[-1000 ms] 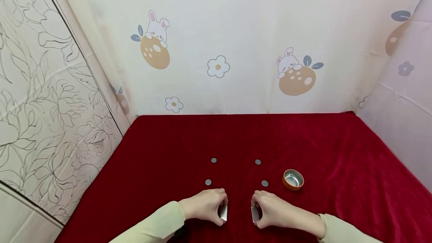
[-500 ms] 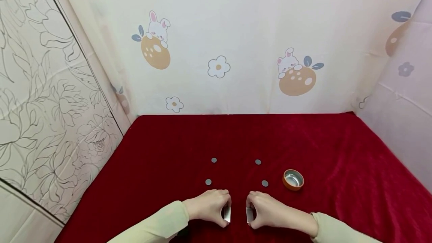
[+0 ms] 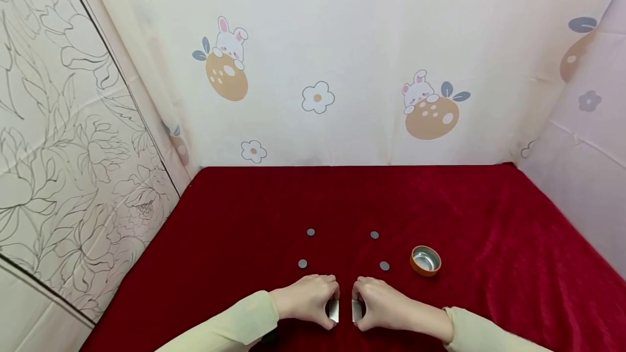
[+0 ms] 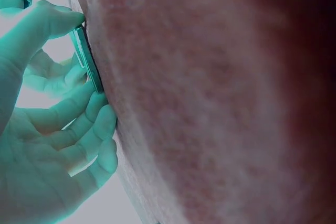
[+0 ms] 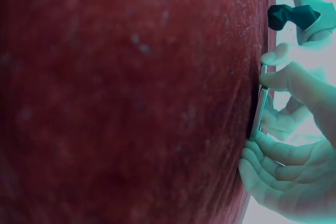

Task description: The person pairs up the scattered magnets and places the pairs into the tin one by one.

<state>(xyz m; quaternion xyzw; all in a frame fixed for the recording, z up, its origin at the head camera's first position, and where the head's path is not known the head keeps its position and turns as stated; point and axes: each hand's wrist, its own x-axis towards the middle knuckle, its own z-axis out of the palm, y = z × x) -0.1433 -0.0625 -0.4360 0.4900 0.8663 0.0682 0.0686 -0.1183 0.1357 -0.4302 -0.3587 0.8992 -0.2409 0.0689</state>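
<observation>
Low over the red cloth [image 3: 254,205], near its front in the head view, my two hands face each other across a narrow gap. My left hand [image 3: 310,297] pinches a thin silver rectangular plate [image 3: 335,310] between thumb and fingertips. A matching silver plate [image 3: 356,310] is gripped the same way in my right hand [image 3: 386,302]. Both plates stand on edge, flat faces toward each other. The left wrist view shows the left plate [image 4: 88,59] edge-on against the cloth; the right plate [image 5: 259,113] looks similar in the right wrist view.
Several small grey discs lie beyond the hands, among them a near left disc [image 3: 302,263] and a near right disc [image 3: 384,266]. A shallow round orange tin [image 3: 425,261], silver inside, sits to the right. A printed curtain [image 3: 362,58] hangs behind the table.
Both hands have moved inward with their plates, the left one to the right and the right one to the left, so the gap between the plates is narrower. The discs and tin stay put.
</observation>
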